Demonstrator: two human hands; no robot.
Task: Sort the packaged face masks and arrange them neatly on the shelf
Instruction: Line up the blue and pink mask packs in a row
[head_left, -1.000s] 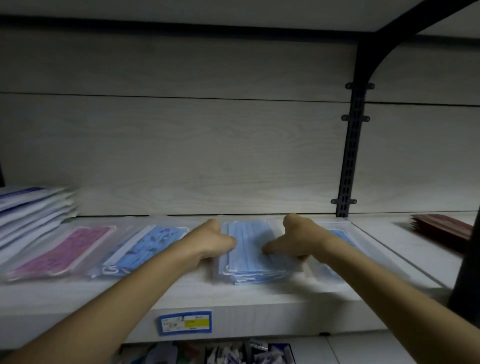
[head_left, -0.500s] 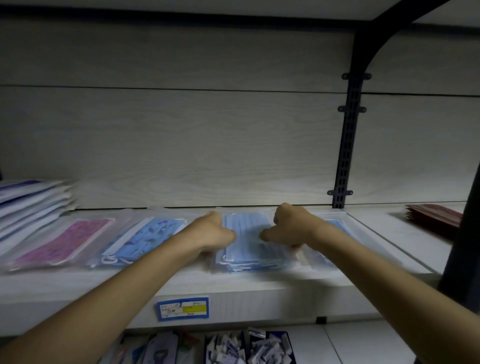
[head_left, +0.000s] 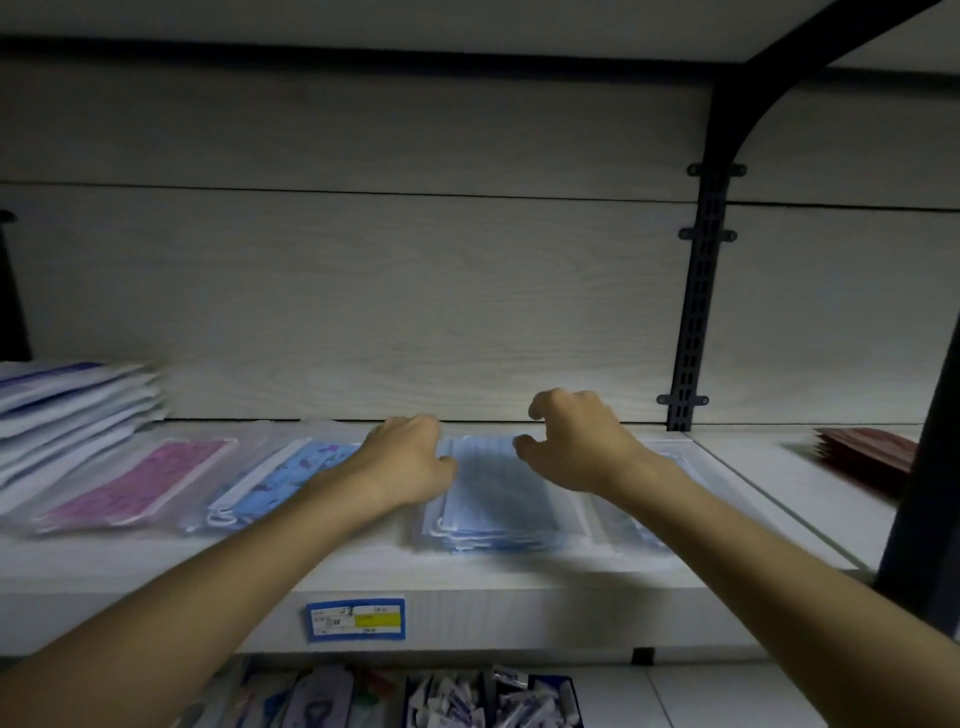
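A stack of plain blue masks in clear bags (head_left: 498, 499) lies in the middle of the white shelf (head_left: 545, 597). My left hand (head_left: 410, 457) grips the stack's left edge, thumb on top and fingers hidden. My right hand (head_left: 571, 441) hovers just above the stack's far right corner, fingers loosely curled and holding nothing. Left of the stack lie a patterned light-blue mask pack (head_left: 275, 478) and a pink patterned pack (head_left: 140, 483). Another clear pack with blue masks (head_left: 639, 525) lies partly under my right forearm.
A pile of white packs (head_left: 67, 410) sits at the far left. Dark red packs (head_left: 867, 452) lie on the neighbouring shelf to the right, past a black slotted upright (head_left: 698, 312). A blue price label (head_left: 356, 618) is on the shelf front; small packaged goods (head_left: 467, 696) fill the shelf below.
My right hand has lifted off the blue mask stack and now hovers above it. My left hand stays at the stack's left edge. The view has tilted slightly.
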